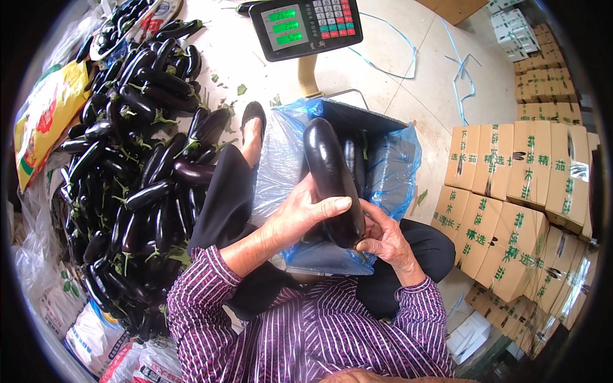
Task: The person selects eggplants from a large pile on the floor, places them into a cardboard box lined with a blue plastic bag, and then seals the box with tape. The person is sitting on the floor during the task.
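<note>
My left hand [306,217] is closed round the middle of a long, glossy dark purple eggplant [329,163], with its thumb across the skin. My right hand [383,236] grips the same eggplant's lower stem end with bent fingers. Both hands hold it over a box [383,120] lined with translucent blue plastic [396,179], where more eggplants [354,159] lie, partly hidden by the held one. Just beyond the box rises the post of a digital scale [310,29] with green displays and a keypad.
A large pile of eggplants [147,96] covers the left, beside a yellow sack [48,121]. Stacked cardboard cartons [491,242] line the right. Blue strapping [456,83] and leaf scraps lie on the tiled floor [421,102]. My legs [223,191] flank the box.
</note>
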The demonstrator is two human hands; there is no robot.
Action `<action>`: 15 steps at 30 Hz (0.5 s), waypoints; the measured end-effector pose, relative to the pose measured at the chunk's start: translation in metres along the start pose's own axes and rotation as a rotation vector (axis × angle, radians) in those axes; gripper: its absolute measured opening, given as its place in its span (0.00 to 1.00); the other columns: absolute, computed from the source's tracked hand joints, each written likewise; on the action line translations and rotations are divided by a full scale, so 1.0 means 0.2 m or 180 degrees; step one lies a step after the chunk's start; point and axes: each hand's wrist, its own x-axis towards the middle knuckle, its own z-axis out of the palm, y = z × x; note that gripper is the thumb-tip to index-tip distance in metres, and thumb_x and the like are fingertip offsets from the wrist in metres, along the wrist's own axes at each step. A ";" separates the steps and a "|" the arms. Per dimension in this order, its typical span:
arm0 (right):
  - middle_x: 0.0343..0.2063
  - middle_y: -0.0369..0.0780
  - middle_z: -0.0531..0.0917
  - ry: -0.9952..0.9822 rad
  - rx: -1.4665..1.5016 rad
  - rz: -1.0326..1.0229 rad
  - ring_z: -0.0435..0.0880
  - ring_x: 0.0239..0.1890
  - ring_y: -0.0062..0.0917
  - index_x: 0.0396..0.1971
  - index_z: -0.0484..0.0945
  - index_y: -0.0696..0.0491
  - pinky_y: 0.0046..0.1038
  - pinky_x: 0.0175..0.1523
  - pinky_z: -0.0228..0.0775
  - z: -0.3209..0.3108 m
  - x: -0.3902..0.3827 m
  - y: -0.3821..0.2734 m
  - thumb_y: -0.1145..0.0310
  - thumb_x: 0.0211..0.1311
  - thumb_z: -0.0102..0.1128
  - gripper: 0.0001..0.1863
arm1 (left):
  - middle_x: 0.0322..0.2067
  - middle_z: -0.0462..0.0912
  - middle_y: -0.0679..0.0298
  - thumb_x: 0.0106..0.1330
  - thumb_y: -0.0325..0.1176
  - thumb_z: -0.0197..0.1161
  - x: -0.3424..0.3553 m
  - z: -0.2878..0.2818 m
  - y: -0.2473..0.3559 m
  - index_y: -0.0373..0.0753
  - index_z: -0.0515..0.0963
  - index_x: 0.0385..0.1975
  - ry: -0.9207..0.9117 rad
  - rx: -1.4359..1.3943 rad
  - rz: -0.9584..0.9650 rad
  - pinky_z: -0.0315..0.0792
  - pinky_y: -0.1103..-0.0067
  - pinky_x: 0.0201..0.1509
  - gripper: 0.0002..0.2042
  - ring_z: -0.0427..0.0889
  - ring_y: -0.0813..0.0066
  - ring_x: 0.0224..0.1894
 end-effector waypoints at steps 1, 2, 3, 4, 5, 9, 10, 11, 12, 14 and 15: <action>0.54 0.46 0.83 0.0032 -0.0077 -0.0044 0.85 0.55 0.30 0.75 0.58 0.53 0.32 0.63 0.75 0.00 0.00 0.01 0.59 0.57 0.77 0.49 | 0.53 0.77 0.56 0.61 0.52 0.73 -0.01 0.01 0.01 0.31 0.62 0.66 0.0044 0.0009 0.0007 0.71 0.72 0.62 0.41 0.76 0.68 0.56; 0.53 0.45 0.84 0.0063 -0.0154 -0.0087 0.85 0.53 0.30 0.74 0.59 0.52 0.32 0.62 0.76 0.00 0.00 0.01 0.57 0.58 0.76 0.48 | 0.52 0.76 0.57 0.62 0.53 0.72 -0.01 0.02 0.04 0.31 0.64 0.63 0.0089 0.0017 0.0015 0.72 0.72 0.61 0.39 0.76 0.69 0.55; 0.51 0.45 0.85 -0.0014 -0.0347 -0.0075 0.86 0.51 0.29 0.74 0.60 0.52 0.31 0.60 0.76 -0.01 0.00 0.01 0.56 0.59 0.76 0.47 | 0.51 0.78 0.56 0.62 0.51 0.72 -0.03 0.02 0.09 0.31 0.66 0.62 0.0336 0.0238 0.0133 0.73 0.73 0.60 0.37 0.77 0.69 0.54; 0.49 0.44 0.86 -0.0082 -0.0537 -0.0053 0.87 0.49 0.28 0.74 0.61 0.52 0.31 0.58 0.77 -0.02 0.00 -0.01 0.55 0.60 0.75 0.46 | 0.49 0.79 0.56 0.62 0.49 0.72 -0.05 0.02 0.15 0.30 0.67 0.61 0.0579 0.0451 0.0240 0.74 0.73 0.59 0.35 0.78 0.69 0.52; 0.48 0.44 0.86 -0.0147 -0.0719 -0.0029 0.87 0.46 0.27 0.73 0.62 0.51 0.31 0.57 0.78 -0.03 -0.01 -0.03 0.54 0.61 0.74 0.45 | 0.46 0.81 0.57 0.61 0.44 0.71 -0.06 -0.05 0.17 0.30 0.72 0.57 0.0954 0.0611 0.0615 0.75 0.73 0.58 0.30 0.80 0.70 0.49; 0.41 0.40 0.88 0.0900 -0.1564 -0.0078 0.87 0.42 0.21 0.60 0.77 0.56 0.25 0.51 0.79 -0.03 0.00 -0.02 0.65 0.69 0.65 0.23 | 0.35 0.83 0.62 0.64 0.42 0.68 -0.20 -0.47 0.48 0.33 0.75 0.45 0.2146 0.0670 0.1116 0.79 0.78 0.41 0.19 0.83 0.75 0.34; 0.40 0.40 0.88 0.1185 -0.1686 -0.0153 0.87 0.41 0.22 0.58 0.79 0.57 0.24 0.48 0.79 -0.05 0.01 0.00 0.70 0.67 0.64 0.20 | 0.34 0.82 0.63 0.65 0.42 0.68 -0.25 -0.47 0.56 0.34 0.75 0.47 0.2600 0.1119 0.1568 0.78 0.78 0.41 0.20 0.83 0.76 0.33; 0.40 0.41 0.88 0.1325 -0.1958 -0.0260 0.87 0.40 0.22 0.57 0.80 0.57 0.25 0.47 0.79 -0.06 0.01 0.02 0.71 0.67 0.64 0.19 | 0.35 0.82 0.63 0.65 0.44 0.67 -0.33 -0.60 0.63 0.34 0.76 0.50 0.2876 0.1739 0.1493 0.77 0.78 0.40 0.21 0.82 0.75 0.33; 0.41 0.41 0.87 0.1475 -0.2246 -0.0384 0.87 0.39 0.22 0.56 0.80 0.57 0.25 0.45 0.80 -0.08 0.01 0.03 0.72 0.66 0.65 0.19 | 0.38 0.82 0.63 0.65 0.46 0.68 -0.41 -0.69 0.67 0.34 0.75 0.54 0.3102 0.2073 0.1276 0.76 0.77 0.43 0.24 0.81 0.74 0.36; 0.46 0.44 0.84 0.1542 -0.2383 -0.0384 0.86 0.42 0.23 0.54 0.80 0.58 0.24 0.43 0.79 -0.07 0.03 0.01 0.73 0.64 0.67 0.19 | 0.42 0.81 0.62 0.65 0.48 0.67 -0.60 -0.94 0.66 0.35 0.73 0.60 0.3276 0.3183 0.0802 0.74 0.75 0.50 0.29 0.79 0.73 0.42; 0.48 0.45 0.83 0.1627 -0.2563 -0.0362 0.86 0.43 0.27 0.55 0.79 0.58 0.26 0.45 0.79 -0.06 0.04 0.03 0.72 0.63 0.68 0.20 | 0.44 0.82 0.59 0.64 0.48 0.68 -0.69 -1.10 0.57 0.35 0.73 0.61 0.3289 0.3291 0.0803 0.74 0.74 0.51 0.30 0.80 0.70 0.43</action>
